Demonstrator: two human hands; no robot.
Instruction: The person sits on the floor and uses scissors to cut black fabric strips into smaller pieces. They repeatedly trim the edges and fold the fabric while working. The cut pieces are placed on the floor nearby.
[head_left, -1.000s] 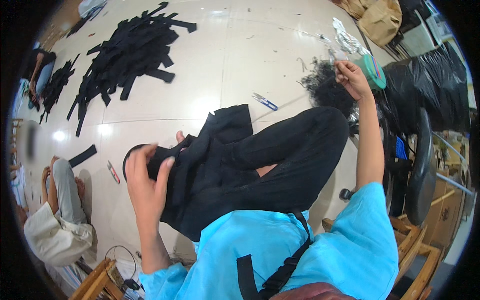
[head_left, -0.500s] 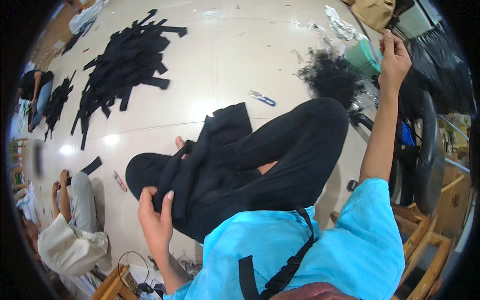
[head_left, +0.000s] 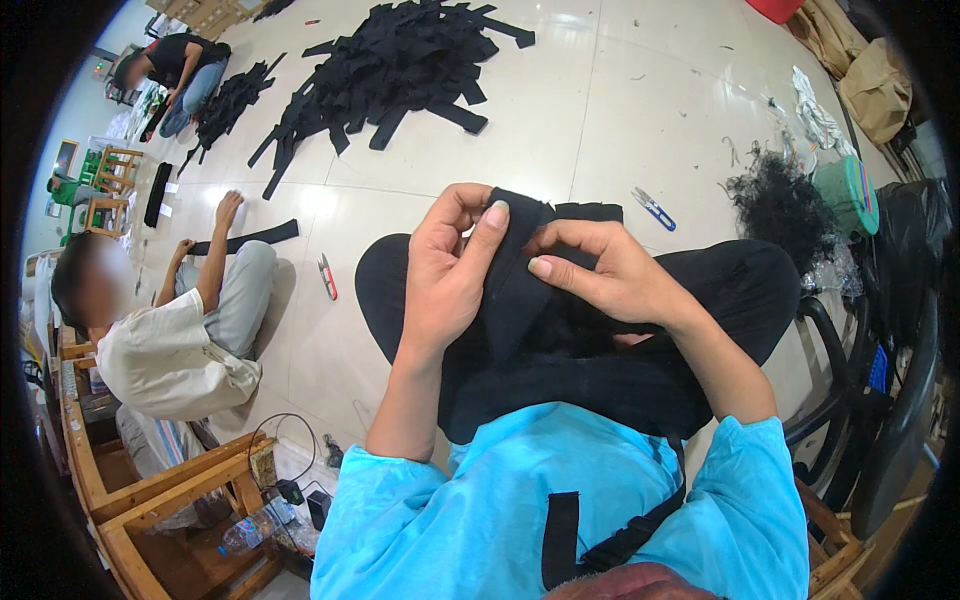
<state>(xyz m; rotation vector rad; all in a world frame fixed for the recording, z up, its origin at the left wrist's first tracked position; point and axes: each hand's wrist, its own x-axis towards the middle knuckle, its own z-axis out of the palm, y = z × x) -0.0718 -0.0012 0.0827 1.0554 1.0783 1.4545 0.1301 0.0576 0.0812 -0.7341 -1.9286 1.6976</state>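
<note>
Both hands meet over the lap on a black fabric piece [head_left: 515, 270], a soft, matte strip with a folded upper edge. The left hand [head_left: 447, 270] is closed on its left side, thumb on top and fingers curled behind the cloth. The right hand [head_left: 605, 270] pinches the same piece from the right, with the thumb and forefinger pressed on the fold. The piece lies above the person's black trousers [head_left: 690, 370], so its lower outline is hard to separate from them.

On the glossy, pale tiled floor [head_left: 560, 110] a small thread snip with blue handles [head_left: 653, 208] lies just beside the knee. Further away is a big heap of black fabric strips [head_left: 400, 60], flat and long. A loose tangle of black threads [head_left: 780, 205] sits near a green round basket [head_left: 848, 195]. At the left another person in a cream shirt [head_left: 165, 350] sits on the floor.
</note>
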